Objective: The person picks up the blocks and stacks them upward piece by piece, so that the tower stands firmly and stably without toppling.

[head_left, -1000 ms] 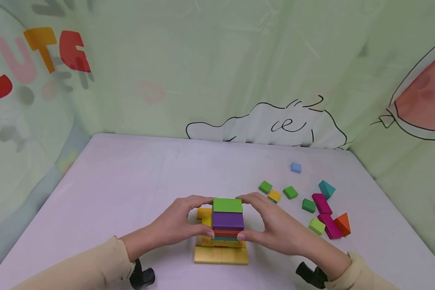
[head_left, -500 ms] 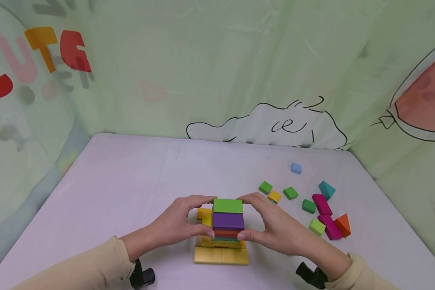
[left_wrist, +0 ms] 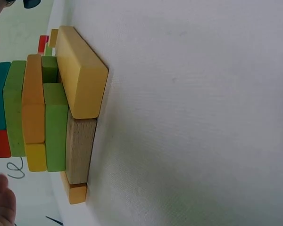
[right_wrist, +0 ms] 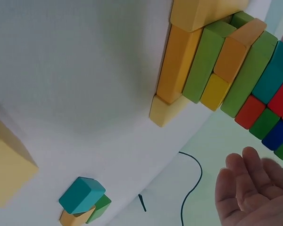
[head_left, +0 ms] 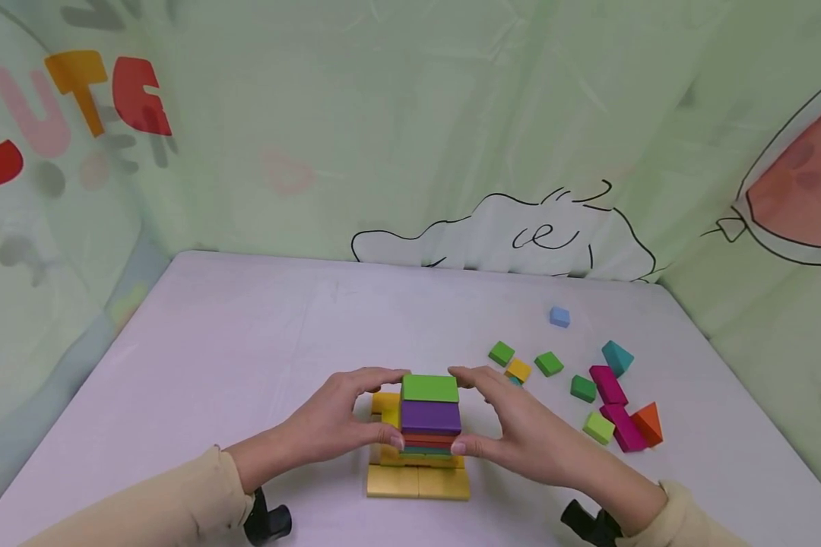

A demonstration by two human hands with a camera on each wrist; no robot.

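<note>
- Green block (head_left: 429, 387) tops a stack of coloured wooden blocks (head_left: 429, 429) standing near the front edge of the pale lilac table (head_left: 246, 342); under it lie a purple block (head_left: 430, 416), then thin red and teal layers, then a wider yellow base (head_left: 417, 482).
- Left hand (head_left: 342, 418) cups the stack's left side: its fingertips touch the green block's far corner and its thumb presses the near lower edge by the red layer.
- Right hand (head_left: 513, 422) curves round the right side, its thumb at the lower layers; its forefinger tip lies just beside the green block, and whether it touches cannot be told.
- From the right wrist, that hand's fingers (right_wrist: 247, 188) show loosely spread, apart from the blocks there.
- Loose blocks lie well to the right: small green cubes (head_left: 549, 363), a yellow cube (head_left: 518, 370), a light blue cube (head_left: 559, 317), a teal piece (head_left: 616, 356), magenta bars (head_left: 616, 414) and an orange wedge (head_left: 648, 422).
- Cream sleeves (head_left: 144, 509) cover both forearms.
</note>
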